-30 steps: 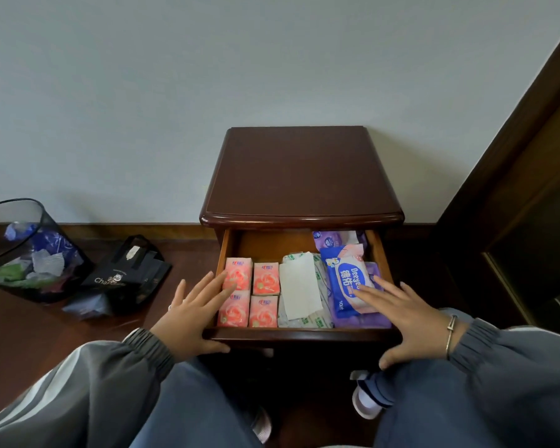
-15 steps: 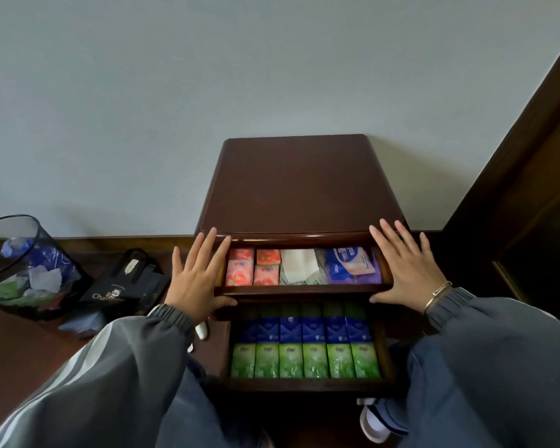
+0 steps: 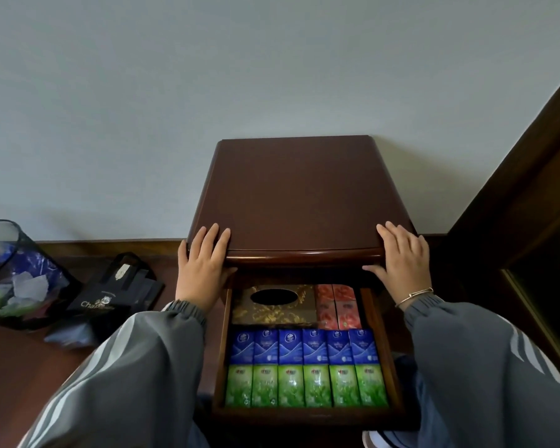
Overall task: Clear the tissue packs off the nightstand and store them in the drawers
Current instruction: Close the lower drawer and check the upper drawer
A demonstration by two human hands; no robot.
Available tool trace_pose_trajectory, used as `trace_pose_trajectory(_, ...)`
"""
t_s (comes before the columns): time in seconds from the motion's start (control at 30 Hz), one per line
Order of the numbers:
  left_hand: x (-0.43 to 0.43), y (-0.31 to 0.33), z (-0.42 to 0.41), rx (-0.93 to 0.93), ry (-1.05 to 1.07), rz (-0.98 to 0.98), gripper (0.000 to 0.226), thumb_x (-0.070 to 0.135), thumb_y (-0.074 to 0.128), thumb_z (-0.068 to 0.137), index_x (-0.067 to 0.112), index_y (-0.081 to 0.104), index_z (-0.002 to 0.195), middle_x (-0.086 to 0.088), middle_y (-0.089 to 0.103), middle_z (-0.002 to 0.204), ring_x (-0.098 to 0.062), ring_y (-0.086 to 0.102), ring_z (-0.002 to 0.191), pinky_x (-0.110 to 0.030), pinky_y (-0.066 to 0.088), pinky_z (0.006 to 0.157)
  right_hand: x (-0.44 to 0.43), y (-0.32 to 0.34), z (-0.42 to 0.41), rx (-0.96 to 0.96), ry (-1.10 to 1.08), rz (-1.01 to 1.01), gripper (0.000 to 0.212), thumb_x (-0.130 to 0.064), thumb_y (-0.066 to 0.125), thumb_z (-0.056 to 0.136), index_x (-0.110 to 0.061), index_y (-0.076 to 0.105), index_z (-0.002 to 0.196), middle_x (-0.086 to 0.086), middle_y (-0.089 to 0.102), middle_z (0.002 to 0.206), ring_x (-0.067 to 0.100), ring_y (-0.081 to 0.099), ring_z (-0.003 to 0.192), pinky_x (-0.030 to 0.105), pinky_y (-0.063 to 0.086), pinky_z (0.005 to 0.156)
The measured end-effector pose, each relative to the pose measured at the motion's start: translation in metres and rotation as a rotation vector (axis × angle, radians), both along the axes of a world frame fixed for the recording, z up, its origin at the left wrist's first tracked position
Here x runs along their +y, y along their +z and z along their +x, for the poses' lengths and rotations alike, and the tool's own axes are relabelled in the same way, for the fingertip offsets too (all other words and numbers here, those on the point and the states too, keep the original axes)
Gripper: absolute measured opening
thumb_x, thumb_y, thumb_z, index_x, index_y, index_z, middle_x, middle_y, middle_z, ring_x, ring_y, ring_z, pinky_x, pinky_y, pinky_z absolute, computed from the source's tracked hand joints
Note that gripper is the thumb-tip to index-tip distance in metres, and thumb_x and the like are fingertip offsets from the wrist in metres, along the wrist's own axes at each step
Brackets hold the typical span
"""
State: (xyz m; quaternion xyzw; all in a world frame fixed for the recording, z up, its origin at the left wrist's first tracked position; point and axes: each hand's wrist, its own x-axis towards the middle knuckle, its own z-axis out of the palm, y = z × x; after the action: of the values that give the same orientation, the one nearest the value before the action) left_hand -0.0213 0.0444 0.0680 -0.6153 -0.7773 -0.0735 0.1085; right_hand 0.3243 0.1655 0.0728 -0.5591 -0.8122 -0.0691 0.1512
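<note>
Tissue packs [image 3: 314,349] below left hand [image 3: 202,270], apart

Lower drawer is out and packed, and I'm looking straight down into it.
The dark wooden nightstand [image 3: 301,195] stands against the wall, its lower drawer [image 3: 307,415] pulled out toward me. In the front row I see six green tissue packs [image 3: 316,384] side by side, and six blue tissue packs [image 3: 314,347] touching them just behind. Back left lies a gold-patterned tissue box [image 3: 272,310], oval opening up, with red tissue packs [image 3: 337,307] just beside it, back right.
</note>
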Motion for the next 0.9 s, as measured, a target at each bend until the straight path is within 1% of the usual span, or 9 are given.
trace_pose_trajectory(0.1,-0.004,0.008,0.011,-0.108,0.049,-0.055,0.077,0.031,0.067,0.086,0.021,0.027,0.151,-0.007,0.026,0.158,-0.030,0.019,0.146,-0.059,0.017,0.114,-0.011,0.006,-0.008,0.009,-0.045,-0.163,0.089,-0.039,0.075,0.072,-0.015,0.030,0.145,0.006,0.031,0.152,0.026,0.023,0.142,0.057,0.018,0.112)
trace_pose_trajectory(0.2,-0.015,0.021,0.026,-0.453,0.078,0.028,0.074,0.024,0.067,0.086,0.020,0.029,0.150,-0.004,0.019,0.160,-0.025,0.008,0.149,-0.048,0.009,0.118,-0.021,0.020,-0.011,0.226,-0.058,-0.332,0.085,-0.036,0.070,0.079,-0.019,0.022,0.147,0.000,0.015,0.158,0.021,0.005,0.146,0.052,0.012,0.115)
trace_pose_trajectory(0.3,-0.054,0.027,0.055,-1.012,0.180,0.213,0.050,0.006,0.067,0.086,0.006,0.051,0.132,-0.014,0.049,0.138,-0.023,0.045,0.129,-0.035,0.036,0.109,-0.055,0.037,-0.008,0.836,-0.033,-0.636,0.061,-0.020,0.069,0.083,-0.018,0.043,0.138,0.003,0.032,0.151,0.018,0.025,0.141,0.032,0.028,0.111)
trace_pose_trajectory(0.4,-0.118,0.006,0.090,-1.727,0.627,0.024,0.006,0.012,0.053,0.091,0.015,0.057,0.094,-0.007,0.055,0.089,-0.011,0.059,0.075,-0.020,0.050,0.063,-0.114,0.027,0.005,1.296,-0.246,-1.186,0.030,-0.018,0.060,0.088,-0.020,0.058,0.118,0.004,0.059,0.128,0.015,0.057,0.111,0.029,0.041,0.083)
trace_pose_trajectory(0.47,-0.156,-0.013,0.110,-1.992,0.845,-0.286,0.022,0.026,0.050,0.092,0.016,0.055,0.110,-0.010,0.056,0.106,-0.018,0.060,0.101,-0.030,0.049,0.082,-0.156,0.004,0.016,1.294,-0.448,-1.544,0.029,-0.026,0.052,0.092,-0.013,0.056,0.118,0.008,0.062,0.119,0.019,0.062,0.093,0.034,0.044,0.076)
trace_pose_trajectory(0.53,-0.180,-0.026,0.119,-2.057,0.984,-0.336,0.056,0.032,0.050,0.093,0.009,0.037,0.142,-0.013,0.048,0.139,-0.025,0.046,0.130,-0.040,0.036,0.103,-0.186,-0.019,0.023,1.278,-0.603,-1.753,0.049,-0.034,0.045,0.095,-0.002,0.045,0.132,0.016,0.059,0.118,0.028,0.061,0.097,0.043,0.046,0.079)
trace_pose_trajectory(0.7,-0.184,-0.017,0.115,-2.238,1.035,-0.252,0.072,0.041,0.046,0.090,0.001,0.029,0.147,-0.018,0.024,0.155,-0.033,0.031,0.140,-0.050,0.029,0.109,-0.204,-0.039,0.015,1.432,-0.897,-1.879,0.081,-0.055,0.030,0.093,-0.002,0.004,0.148,0.019,0.009,0.157,0.039,0.026,0.139,0.050,0.016,0.113)
trace_pose_trajectory(0.8,-0.182,-0.015,0.111,-2.346,0.982,-0.182,0.074,0.043,0.042,0.088,-0.003,0.031,0.146,-0.021,0.022,0.155,-0.032,0.022,0.144,-0.049,0.016,0.117,-0.195,-0.034,0.006,1.558,-0.890,-1.758,0.069,-0.046,0.037,0.090,-0.007,0.027,0.145,0.017,0.019,0.155,0.036,0.017,0.142,0.046,0.010,0.117)
trace_pose_trajectory(0.9,-0.184,-0.020,0.106,-2.505,0.974,-0.055,0.084,0.048,0.043,0.087,-0.004,0.021,0.149,-0.024,0.016,0.157,-0.034,0.015,0.147,-0.047,0.011,0.119,-0.188,-0.029,0.005,1.639,-0.825,-1.741,0.063,-0.046,0.037,0.086,-0.009,0.044,0.136,0.015,0.033,0.150,0.034,0.027,0.138,0.045,0.009,0.117)
